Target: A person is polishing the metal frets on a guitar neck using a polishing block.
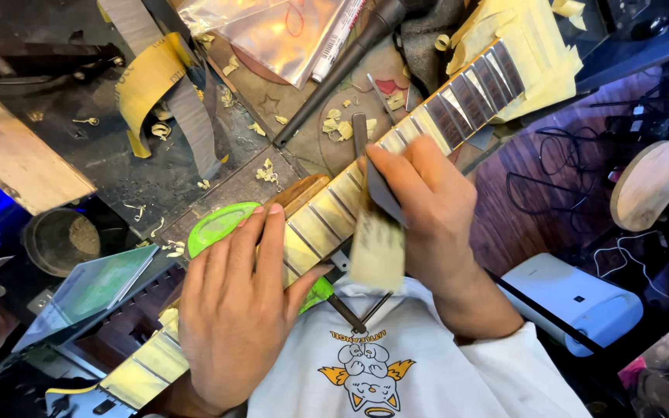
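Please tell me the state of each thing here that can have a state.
guitar neck: lying flat, fingerboard masked with tape
left hand: pressed flat on the neck
right hand: gripping a sanding tool
sanding tool: held against the neck
sandpaper strip: loose, curled on the bench

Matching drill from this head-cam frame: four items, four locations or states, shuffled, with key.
Items:
1. left hand
2. right hand
3. sandpaper strip
4. green plastic piece

Places or states:
A. curled loose on the dark bench top, upper left
B. flat on the taped guitar neck, fingers spread
C. partly under the neck, beside the fingertips
D. holding a dark thin tool and a pale paper piece against the frets

Pairs: 1-B, 2-D, 3-A, 4-C
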